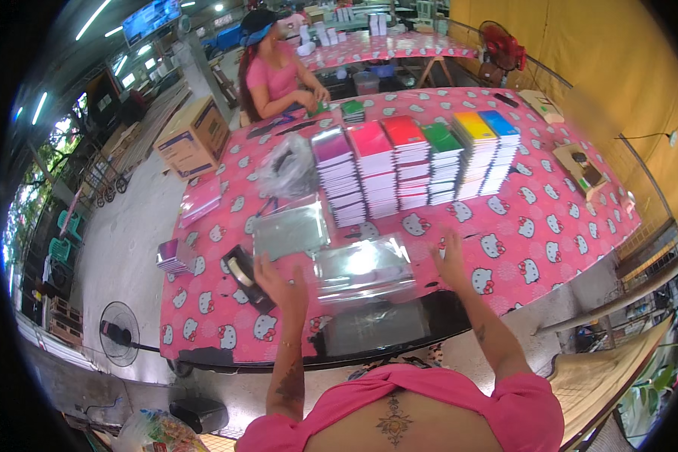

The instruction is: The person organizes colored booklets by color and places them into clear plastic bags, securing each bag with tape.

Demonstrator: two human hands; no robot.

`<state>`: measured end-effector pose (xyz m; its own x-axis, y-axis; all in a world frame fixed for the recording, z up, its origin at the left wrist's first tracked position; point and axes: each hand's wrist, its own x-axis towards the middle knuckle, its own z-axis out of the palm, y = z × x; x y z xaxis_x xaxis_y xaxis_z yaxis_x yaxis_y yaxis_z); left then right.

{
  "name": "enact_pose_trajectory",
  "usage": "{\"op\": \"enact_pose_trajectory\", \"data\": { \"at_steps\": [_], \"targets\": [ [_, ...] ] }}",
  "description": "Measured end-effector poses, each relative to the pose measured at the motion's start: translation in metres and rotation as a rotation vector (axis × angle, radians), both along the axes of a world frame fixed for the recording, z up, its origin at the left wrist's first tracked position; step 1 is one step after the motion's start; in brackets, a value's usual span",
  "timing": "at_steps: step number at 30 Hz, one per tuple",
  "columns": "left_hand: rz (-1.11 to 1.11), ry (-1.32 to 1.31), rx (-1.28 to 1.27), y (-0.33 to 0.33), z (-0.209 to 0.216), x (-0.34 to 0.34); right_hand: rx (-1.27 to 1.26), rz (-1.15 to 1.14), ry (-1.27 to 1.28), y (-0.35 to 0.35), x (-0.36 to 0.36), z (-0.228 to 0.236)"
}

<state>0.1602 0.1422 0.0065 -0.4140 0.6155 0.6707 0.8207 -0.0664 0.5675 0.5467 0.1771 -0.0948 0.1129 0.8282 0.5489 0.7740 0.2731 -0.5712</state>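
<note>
My left hand [281,286] is open, fingers spread, over the table beside a black tape dispenser [261,300]. My right hand [450,264] is also open, held right of a pile of shiny transparent plastic sleeves [363,273]. Neither hand holds anything. A second pile of transparent sleeves [292,227] lies farther back, just beyond my left hand. Beyond the sleeves stand tall stacks of notebooks: purple [335,177], pink-red [374,172], red [407,162], green [443,166], yellow [474,154] and blue [500,151].
A pink patterned cloth covers the table [497,245]. Crumpled plastic [288,169] lies left of the stacks, and a small notebook stack [175,257] sits at the left edge. Another person [275,71] works at the far side near a cardboard box [193,137].
</note>
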Motion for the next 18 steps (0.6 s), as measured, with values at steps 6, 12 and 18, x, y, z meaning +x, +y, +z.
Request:
{"op": "enact_pose_trajectory", "data": {
  "at_steps": [6, 12, 18],
  "targets": [
    [-0.553, 0.323, 0.133, 0.055, 0.058, 0.185, 0.274, -0.205, -0.215, 0.1, 0.139, 0.138],
    [-0.802, 0.47, 0.177, 0.15, 0.09, 0.4, 0.243, -0.253, -0.624, 0.179, 0.263, 0.17],
    [-0.586, 0.546, 0.039, 0.225, 0.082, 0.429, 0.364, -0.116, -0.235, 0.137, 0.268, 0.2]
  ]
}}
